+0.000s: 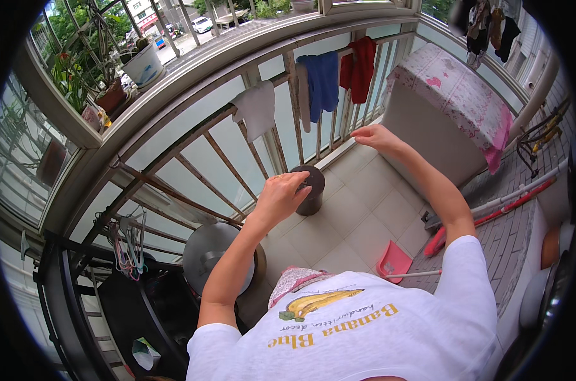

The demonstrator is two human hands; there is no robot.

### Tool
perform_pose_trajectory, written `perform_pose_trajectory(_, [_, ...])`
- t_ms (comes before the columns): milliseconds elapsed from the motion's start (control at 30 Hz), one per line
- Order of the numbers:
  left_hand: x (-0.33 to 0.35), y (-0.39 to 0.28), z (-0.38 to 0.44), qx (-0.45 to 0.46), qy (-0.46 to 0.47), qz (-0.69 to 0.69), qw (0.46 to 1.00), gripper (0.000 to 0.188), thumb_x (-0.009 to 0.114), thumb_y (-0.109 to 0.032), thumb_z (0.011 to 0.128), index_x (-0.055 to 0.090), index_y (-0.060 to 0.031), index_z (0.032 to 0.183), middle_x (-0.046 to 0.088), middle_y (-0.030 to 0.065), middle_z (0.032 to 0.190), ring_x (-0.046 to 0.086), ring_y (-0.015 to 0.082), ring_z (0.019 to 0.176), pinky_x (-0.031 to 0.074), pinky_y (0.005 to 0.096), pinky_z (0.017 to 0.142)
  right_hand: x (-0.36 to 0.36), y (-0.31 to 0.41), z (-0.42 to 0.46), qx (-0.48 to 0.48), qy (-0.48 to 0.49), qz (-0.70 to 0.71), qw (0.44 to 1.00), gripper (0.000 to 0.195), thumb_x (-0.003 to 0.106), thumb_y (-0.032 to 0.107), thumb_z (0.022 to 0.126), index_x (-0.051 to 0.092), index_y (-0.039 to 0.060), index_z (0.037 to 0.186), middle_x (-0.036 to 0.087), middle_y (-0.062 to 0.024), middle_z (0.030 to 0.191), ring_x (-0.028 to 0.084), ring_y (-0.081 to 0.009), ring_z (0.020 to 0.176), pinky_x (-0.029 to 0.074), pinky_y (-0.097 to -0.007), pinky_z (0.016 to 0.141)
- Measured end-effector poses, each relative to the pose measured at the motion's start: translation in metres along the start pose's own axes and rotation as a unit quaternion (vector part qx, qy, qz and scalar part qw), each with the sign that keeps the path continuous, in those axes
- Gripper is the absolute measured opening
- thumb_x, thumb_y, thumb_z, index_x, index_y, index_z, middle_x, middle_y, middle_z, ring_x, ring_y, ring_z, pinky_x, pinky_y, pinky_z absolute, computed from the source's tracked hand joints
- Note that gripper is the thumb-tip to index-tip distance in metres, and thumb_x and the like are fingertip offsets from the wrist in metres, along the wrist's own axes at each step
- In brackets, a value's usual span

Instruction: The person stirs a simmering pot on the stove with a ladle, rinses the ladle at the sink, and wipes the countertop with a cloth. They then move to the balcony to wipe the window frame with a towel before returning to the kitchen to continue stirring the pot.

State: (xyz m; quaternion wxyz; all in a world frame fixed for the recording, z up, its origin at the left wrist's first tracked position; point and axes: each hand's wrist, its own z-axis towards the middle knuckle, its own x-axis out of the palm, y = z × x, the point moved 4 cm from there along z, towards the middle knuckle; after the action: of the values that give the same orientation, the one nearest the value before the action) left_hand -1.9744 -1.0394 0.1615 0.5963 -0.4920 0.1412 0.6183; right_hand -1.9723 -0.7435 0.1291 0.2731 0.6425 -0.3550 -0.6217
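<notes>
My left hand (pixel 281 195) is raised in the middle of the view with its fingers apart and nothing in them; a ring shows on one finger. Beneath it on the tiled floor stands a dark lidded bin (pixel 312 202), partly covered by the hand. My right hand (pixel 374 138) reaches forward, empty, fingers slightly bent, in front of the balcony railing. Over the rail hang a white cloth (pixel 257 109), a blue cloth (pixel 322 83) and a red cloth (pixel 363 64). Neither hand appears to touch them.
At right stands a box-shaped appliance under a floral cover (pixel 452 93). A pink dustpan (pixel 393 262) and a red-and-white pole (pixel 512 202) are low right. A large metal pot lid (pixel 212 255), hangers (pixel 131 243) and a black rack (pixel 159 309) are at left. Potted plants (pixel 142 66) line the sill.
</notes>
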Motion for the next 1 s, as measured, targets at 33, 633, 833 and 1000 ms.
perform_pose_trajectory(33, [-0.002,0.011,0.011,0.005,0.008,0.011,1.0,0.029,0.062,-0.015,0.078,0.057,-0.0049,0.104,0.063,0.013,0.09,0.06,0.0281,0.073,0.046,0.0354,0.071,-0.004,0.002,0.027,0.01,-0.012,-0.001,1.0,0.031,0.055,0.021,0.082,0.059,0.0006,0.105,0.062,-0.0078,0.1,0.055,-0.0136,0.092,0.043,-0.027,0.081])
perform_pose_trajectory(633, [-0.138,0.198,0.149,0.082,0.079,0.149,0.982,0.031,0.063,-0.02,0.078,0.056,-0.0062,0.105,0.058,0.0098,0.107,0.056,0.0239,0.099,0.042,0.0363,0.086,-0.059,-0.084,0.391,-0.004,-0.287,0.069,0.955,0.015,0.06,0.011,0.071,0.062,-0.0012,0.079,0.059,-0.0063,0.07,0.054,-0.0157,0.067,0.041,-0.0298,0.062])
perform_pose_trajectory(833, [-0.179,0.231,0.168,0.053,0.038,0.11,0.992,0.032,0.066,-0.013,0.074,0.058,-0.005,0.104,0.059,0.0121,0.105,0.057,0.0267,0.097,0.043,0.0368,0.085,-0.185,-0.009,0.369,-0.188,-0.294,0.554,0.756,0.011,0.054,0.012,0.082,0.06,0.0049,0.087,0.061,-0.0031,0.082,0.058,-0.0131,0.078,0.047,-0.0275,0.078])
perform_pose_trajectory(1000, [-0.204,0.243,0.2,0.016,-0.031,0.169,0.985,0.035,0.066,-0.004,0.07,0.058,-0.002,0.104,0.059,0.014,0.106,0.057,0.0295,0.098,0.044,0.0356,0.083,-0.258,0.125,0.361,-0.333,-0.264,0.547,0.721,0.026,0.05,0.02,0.088,0.055,0.0013,0.105,0.059,-0.0101,0.102,0.057,-0.0199,0.094,0.046,-0.0344,0.085])
